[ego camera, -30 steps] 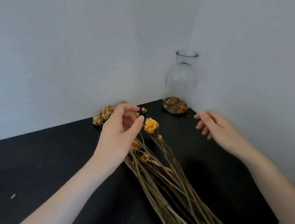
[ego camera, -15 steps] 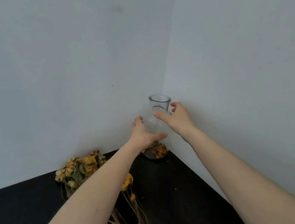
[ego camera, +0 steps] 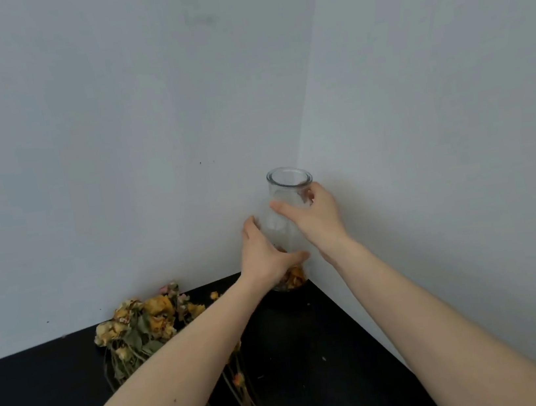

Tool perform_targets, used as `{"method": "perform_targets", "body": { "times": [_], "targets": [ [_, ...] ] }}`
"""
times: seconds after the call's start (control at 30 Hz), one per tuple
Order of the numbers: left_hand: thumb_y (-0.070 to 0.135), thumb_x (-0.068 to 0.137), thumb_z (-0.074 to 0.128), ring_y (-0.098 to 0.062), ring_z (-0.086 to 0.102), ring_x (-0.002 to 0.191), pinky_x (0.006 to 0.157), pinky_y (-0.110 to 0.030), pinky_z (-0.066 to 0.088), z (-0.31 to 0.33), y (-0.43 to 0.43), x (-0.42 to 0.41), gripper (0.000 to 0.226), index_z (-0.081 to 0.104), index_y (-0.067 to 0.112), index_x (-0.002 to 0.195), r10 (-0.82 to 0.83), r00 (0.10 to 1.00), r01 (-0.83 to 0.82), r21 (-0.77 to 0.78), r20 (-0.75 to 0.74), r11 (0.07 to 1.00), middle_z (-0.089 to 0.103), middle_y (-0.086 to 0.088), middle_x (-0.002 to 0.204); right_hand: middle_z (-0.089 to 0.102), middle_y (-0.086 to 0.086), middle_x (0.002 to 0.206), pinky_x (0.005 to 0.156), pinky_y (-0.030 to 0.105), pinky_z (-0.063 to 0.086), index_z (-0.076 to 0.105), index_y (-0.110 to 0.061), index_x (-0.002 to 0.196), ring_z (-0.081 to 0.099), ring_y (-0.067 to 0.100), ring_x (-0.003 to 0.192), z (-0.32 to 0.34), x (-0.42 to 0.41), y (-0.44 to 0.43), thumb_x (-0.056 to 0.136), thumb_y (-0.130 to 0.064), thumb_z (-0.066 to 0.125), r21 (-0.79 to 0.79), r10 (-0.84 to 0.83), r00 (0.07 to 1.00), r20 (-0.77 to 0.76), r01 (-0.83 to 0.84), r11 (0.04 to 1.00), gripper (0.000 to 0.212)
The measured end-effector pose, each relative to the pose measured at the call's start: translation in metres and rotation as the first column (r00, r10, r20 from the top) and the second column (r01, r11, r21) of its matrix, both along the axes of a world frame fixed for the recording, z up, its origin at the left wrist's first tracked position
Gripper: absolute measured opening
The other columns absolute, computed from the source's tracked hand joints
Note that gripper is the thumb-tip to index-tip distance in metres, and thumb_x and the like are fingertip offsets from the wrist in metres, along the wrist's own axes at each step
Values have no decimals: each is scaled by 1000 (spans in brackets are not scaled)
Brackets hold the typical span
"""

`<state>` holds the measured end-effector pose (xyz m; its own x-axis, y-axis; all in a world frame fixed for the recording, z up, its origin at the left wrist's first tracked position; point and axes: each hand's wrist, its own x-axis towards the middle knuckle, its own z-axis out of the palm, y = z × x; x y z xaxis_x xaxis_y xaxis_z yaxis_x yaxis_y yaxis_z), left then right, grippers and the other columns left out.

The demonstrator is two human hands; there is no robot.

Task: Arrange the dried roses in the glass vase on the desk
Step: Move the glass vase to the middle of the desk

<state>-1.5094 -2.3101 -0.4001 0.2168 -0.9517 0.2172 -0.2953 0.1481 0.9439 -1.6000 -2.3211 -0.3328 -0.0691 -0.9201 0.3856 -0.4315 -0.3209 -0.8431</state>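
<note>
While both hands clasp it, glass vase (ego camera: 288, 200) sits in the far bench corner, at 12 o'clock from the wearer; right hand (ego camera: 317, 217), grip curled round the neck below the rim, thumb across the near face; left hand (ego camera: 267, 258), grip wrapped round the lower body at 9 o'clock of the vase, thumb along its base. Orange petals (ego camera: 294, 276) show at the vase foot, whether inside or beside cannot be told. Dried roses (ego camera: 145, 320): heads bunched at 10 o'clock against the wall (ego camera: 110, 121), stems trailing toward 6 o'clock under the left forearm. Bench (ego camera: 317, 368): black, matte.
</note>
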Motion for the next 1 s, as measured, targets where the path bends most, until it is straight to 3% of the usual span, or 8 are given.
{"method": "perform_targets", "body": {
  "times": [0.17, 0.23, 0.4, 0.57, 0.7, 0.8, 0.87, 1.0],
  "targets": [
    [30, 56, 87, -25, 32, 132, 108, -47, 35, 45, 37, 14, 116, 12, 19, 144, 75, 997, -71, -119, 30, 990, 29, -8, 144, 54, 9, 116, 88, 30, 43, 54, -12, 115, 52, 22, 106, 47, 10, 38, 68, -43, 76, -140, 35, 999, -33, -39, 989, 60],
    [33, 56, 87, -24, 32, 131, 108, -46, 33, 60, 63, 26, 115, 13, 20, 143, 137, 988, -124, -164, 70, 979, 29, -6, 143, 54, 6, 116, 88, 29, 44, 54, -15, 116, 52, 19, 105, 63, 20, 61, 67, -47, 75, -160, 94, 995, -35, -99, 982, 62],
    [35, 53, 87, -23, 34, 128, 106, -47, 36, 75, 154, 62, 113, 17, 20, 141, 277, 956, -252, -209, 98, 945, 33, -4, 137, 55, 1, 107, 70, 20, 42, 53, -22, 102, 53, 14, 95, 83, 48, 131, 62, -52, 76, -168, 285, 957, -55, -291, 942, 55],
    [40, 48, 87, -20, 37, 125, 103, -45, 39, 67, 257, 94, 113, 19, 26, 138, 355, 925, -335, -153, 135, 930, 36, 2, 132, 56, -3, 106, 79, 30, 49, 54, -26, 108, 55, 12, 95, 75, 76, 208, 61, -55, 75, -102, 454, 889, -65, -458, 883, 60],
    [38, 50, 87, -15, 36, 124, 98, -32, 39, 50, 327, 117, 104, 24, 27, 132, 401, 906, -392, -90, 136, 916, 36, 7, 129, 56, -1, 108, 83, 35, 49, 54, -25, 108, 54, 16, 99, 54, 100, 262, 61, -54, 75, -30, 548, 833, -77, -552, 833, 59],
    [34, 50, 88, -17, 38, 122, 99, -38, 42, 36, 367, 129, 99, 29, 25, 129, 441, 889, -440, -34, 122, 897, 38, 5, 127, 57, -1, 107, 85, 37, 50, 54, -23, 110, 55, 16, 100, 38, 118, 294, 64, -51, 75, 11, 600, 796, -83, -601, 799, 57],
    [32, 49, 88, -18, 40, 119, 98, -42, 44, 26, 388, 134, 90, 32, 28, 120, 467, 879, -467, -20, 95, 884, 40, 6, 121, 58, -3, 109, 86, 34, 50, 54, -23, 115, 55, 14, 101, 29, 128, 311, 66, -49, 74, 34, 644, 760, -84, -644, 764, 59],
    [33, 48, 88, -16, 42, 118, 98, -41, 44, 8, 412, 139, 88, 31, 33, 115, 487, 872, -488, -8, 47, 873, 42, 7, 119, 61, -8, 104, 74, 15, 44, 55, -23, 114, 55, 5, 95, 17, 138, 332, 67, -49, 73, 22, 692, 711, -120, -695, 718, 56]
  ]
}}
